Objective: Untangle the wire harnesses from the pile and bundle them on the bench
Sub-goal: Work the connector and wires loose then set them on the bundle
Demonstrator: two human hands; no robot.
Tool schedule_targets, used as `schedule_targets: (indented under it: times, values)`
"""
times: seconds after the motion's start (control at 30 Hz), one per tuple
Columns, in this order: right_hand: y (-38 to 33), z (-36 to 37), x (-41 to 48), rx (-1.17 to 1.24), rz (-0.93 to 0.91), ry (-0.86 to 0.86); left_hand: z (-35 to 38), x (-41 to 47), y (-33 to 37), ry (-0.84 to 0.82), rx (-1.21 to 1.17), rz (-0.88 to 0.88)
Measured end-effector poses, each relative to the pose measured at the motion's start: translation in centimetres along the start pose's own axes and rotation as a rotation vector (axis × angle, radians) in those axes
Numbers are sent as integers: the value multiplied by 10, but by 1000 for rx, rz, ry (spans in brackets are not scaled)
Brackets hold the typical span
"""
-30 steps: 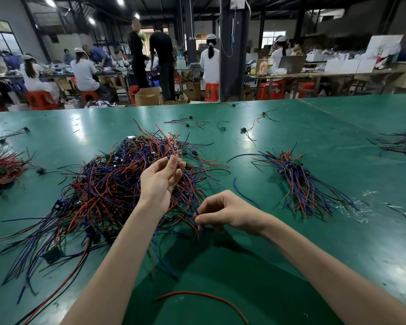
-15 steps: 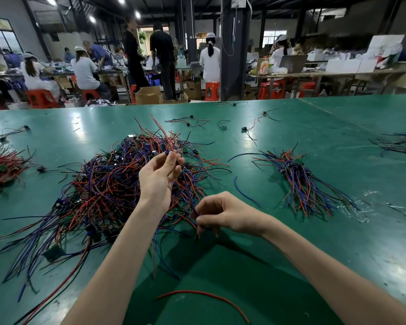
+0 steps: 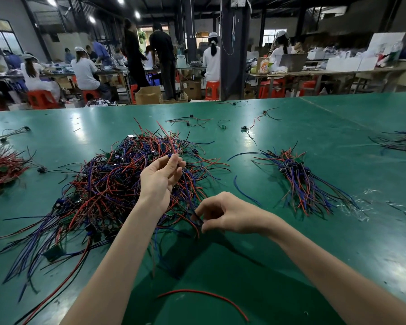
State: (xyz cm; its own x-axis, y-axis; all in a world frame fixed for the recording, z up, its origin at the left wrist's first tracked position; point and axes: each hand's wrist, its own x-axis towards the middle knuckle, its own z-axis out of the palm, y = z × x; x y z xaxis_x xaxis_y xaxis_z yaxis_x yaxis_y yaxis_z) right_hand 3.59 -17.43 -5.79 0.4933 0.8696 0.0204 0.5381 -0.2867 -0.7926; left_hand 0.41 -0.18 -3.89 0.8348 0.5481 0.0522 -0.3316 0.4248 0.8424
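One green bench (image 3: pixel 314 127) carried one large tangled pile (image 3: pixel 99 191) of red, blue and black wire harnesses at centre-left. One sorted bundle (image 3: pixel 298 181) lay well apart to its right. Its long axis ran from far-left to near-right, with the free ends fanned toward the near side. Two hands were at the pile's near-right edge. The left hand (image 3: pixel 159 179), raised over the pile, pinched the blue upper end of one harness (image 3: pixel 188 193). The right hand (image 3: pixel 230 214), fingers curled, pinched its lower part. The harness ran steeply between them, far to near. One loose red wire (image 3: pixel 204 295) lay curved, nearest the person.
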Motion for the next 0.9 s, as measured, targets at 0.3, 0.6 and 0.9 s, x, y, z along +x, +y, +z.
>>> schedule_targets:
  times: [0.3,0.6,0.9]
  values:
    - [-3,14,4,547,280,36,3,-3,1,34,-59,34]
    - [-3,-2,-2,256,143,-115,4,-5,-3,23,61,-70]
    - [2,-11,-4,558,279,-187,7,-8,-2,17,-26,-54]
